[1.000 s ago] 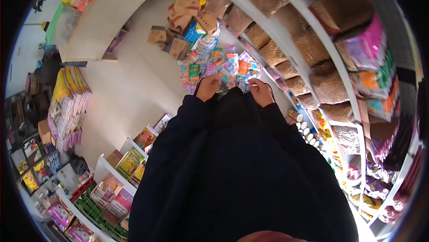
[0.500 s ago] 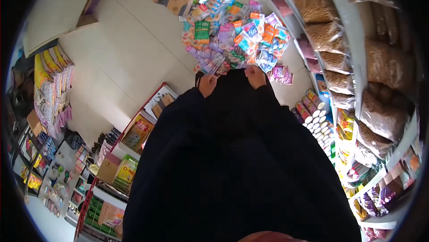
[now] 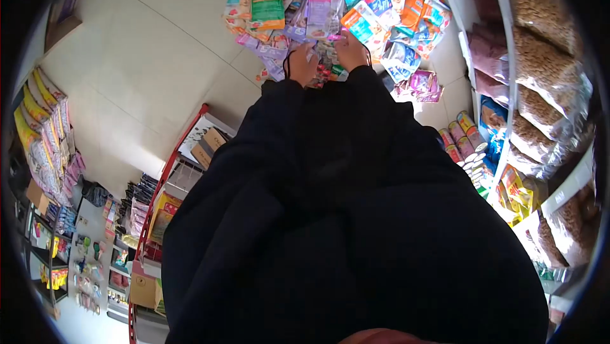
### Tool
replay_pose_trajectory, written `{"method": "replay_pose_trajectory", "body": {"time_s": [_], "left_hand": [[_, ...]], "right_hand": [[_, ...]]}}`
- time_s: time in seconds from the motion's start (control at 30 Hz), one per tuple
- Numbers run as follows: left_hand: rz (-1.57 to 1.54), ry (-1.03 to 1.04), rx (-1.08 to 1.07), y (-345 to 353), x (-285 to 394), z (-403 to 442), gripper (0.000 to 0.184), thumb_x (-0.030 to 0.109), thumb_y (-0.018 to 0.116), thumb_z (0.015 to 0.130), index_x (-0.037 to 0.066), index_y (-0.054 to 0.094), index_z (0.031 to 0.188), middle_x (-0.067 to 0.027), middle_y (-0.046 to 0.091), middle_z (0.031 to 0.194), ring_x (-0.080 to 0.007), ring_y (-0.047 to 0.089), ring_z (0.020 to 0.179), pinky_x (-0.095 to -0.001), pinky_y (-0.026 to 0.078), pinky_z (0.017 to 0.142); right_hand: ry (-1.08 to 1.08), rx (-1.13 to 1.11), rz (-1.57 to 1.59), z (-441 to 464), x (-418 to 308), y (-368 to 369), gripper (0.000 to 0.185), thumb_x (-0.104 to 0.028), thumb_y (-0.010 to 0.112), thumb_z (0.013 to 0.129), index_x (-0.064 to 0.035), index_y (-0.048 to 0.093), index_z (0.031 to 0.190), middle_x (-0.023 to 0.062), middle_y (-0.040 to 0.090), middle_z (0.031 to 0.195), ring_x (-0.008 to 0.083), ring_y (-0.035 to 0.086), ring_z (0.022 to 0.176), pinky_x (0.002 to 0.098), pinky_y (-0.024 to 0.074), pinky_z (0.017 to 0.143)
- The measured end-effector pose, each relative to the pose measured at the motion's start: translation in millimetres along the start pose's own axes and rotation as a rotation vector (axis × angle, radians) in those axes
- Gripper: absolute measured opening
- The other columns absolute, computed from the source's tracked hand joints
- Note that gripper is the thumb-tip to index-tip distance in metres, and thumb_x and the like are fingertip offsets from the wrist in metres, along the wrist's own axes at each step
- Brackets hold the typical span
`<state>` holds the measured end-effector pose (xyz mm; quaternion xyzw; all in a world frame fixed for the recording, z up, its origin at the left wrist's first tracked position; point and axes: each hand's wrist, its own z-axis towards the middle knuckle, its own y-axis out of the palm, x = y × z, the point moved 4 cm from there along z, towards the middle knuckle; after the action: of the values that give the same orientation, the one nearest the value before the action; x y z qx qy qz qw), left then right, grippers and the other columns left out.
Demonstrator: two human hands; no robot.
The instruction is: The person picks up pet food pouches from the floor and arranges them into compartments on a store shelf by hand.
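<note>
A loose heap of small, shiny, coloured pouches lies on the floor in front of me. My left hand [image 3: 302, 64] is at the near edge of the heap, fingers loosely bent and apart, with no pouch visible in them. Beside it my right hand [image 3: 351, 50] has its fingers drawn together at a bright pink edge, too small to make out. Just beyond both hands lies a purple pouch [image 3: 318, 13]. A green pouch [image 3: 267, 5] is further left, and an orange and blue pouch [image 3: 365, 22] sits to the right. Dark sleeves cover both arms.
Right of me, a shelf holds clear bags of brown pellets [image 3: 540, 58], with cans [image 3: 457, 139] below. At left stand a red-edged rack [image 3: 184, 144] and a stack of yellow-topped sacks [image 3: 47, 128]. A maroon pack [image 3: 422, 85] lies at the heap's right edge.
Both hands have moved forward from the dark cloth over my lap to the near edge of the heap. My view has come closer to the pouches.
</note>
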<state>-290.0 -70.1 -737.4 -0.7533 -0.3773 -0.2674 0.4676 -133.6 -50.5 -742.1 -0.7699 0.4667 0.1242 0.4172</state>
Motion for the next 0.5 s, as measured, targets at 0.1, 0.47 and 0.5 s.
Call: {"method": "replay_pose_trajectory", "body": {"time_s": [0.1, 0.47, 0.5], "left_hand": [[-0.029, 0.023, 0.090, 8.7, -13.9, 15.9, 0.037, 0.015, 0.062, 0.069, 0.001, 0.053, 0.102, -0.0173, 0.059, 0.086, -0.0353, 0.056, 0.083, -0.0388, 0.044, 0.075], [-0.215, -0.216, 0.016, 13.5, -28.1, 23.5, 0.031, 0.016, 0.064, 0.069, -0.001, 0.057, 0.094, -0.0138, 0.059, 0.077, -0.0251, 0.058, 0.073, -0.0333, 0.045, 0.064], [-0.101, -0.197, 0.013, 9.0, -25.7, 20.0, 0.027, 0.016, 0.064, 0.069, -0.002, 0.058, 0.089, -0.0131, 0.058, 0.073, -0.0238, 0.058, 0.070, -0.0324, 0.045, 0.061]], "right_hand": [[-0.010, 0.013, -0.073, 6.1, 3.2, 7.6, 0.049, -0.023, 0.053, 0.077, -0.0066, 0.042, 0.122, 0.0227, 0.054, 0.107, 0.0347, 0.056, 0.095, 0.0401, 0.0435, 0.080], [0.074, 0.259, 0.082, 2.5, 33.9, 13.3, 0.025, -0.020, 0.057, 0.074, -0.0071, 0.056, 0.096, 0.0142, 0.062, 0.077, 0.0283, 0.060, 0.069, 0.0380, 0.0457, 0.063], [0.136, 0.230, 0.104, -3.1, 31.1, 6.0, 0.028, -0.021, 0.060, 0.073, -0.0057, 0.058, 0.096, 0.0127, 0.061, 0.072, 0.0244, 0.059, 0.065, 0.0356, 0.0449, 0.061]]}}
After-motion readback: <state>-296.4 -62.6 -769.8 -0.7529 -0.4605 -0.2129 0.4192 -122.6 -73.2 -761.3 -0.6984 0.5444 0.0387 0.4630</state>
